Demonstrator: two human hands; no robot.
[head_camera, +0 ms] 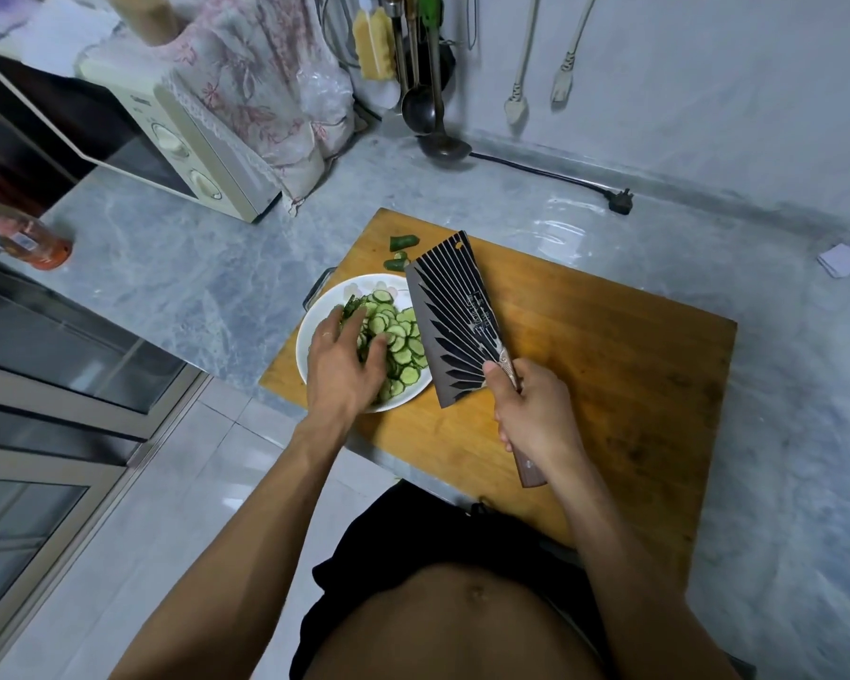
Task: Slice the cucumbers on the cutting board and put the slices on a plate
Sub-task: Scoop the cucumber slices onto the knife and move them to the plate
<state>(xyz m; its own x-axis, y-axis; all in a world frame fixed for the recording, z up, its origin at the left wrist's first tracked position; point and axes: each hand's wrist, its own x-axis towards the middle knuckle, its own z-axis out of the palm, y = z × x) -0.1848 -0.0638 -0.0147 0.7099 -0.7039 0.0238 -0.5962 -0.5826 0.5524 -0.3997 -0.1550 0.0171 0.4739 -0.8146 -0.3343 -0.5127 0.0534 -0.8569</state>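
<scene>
Slices (403,348) under left hand (344,365), cleaver (455,321) beside

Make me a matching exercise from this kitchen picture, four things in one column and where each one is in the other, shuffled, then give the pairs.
Things:
1. cucumber slices
2. cleaver
3. cucumber ends
4. plate

Places:
A. gripped by the right hand
B. on the left part of the cutting board
C. piled on the plate, under the left hand
D. on the board's far corner, beyond the plate

Pairs: 1-C, 2-A, 3-D, 4-B
</scene>
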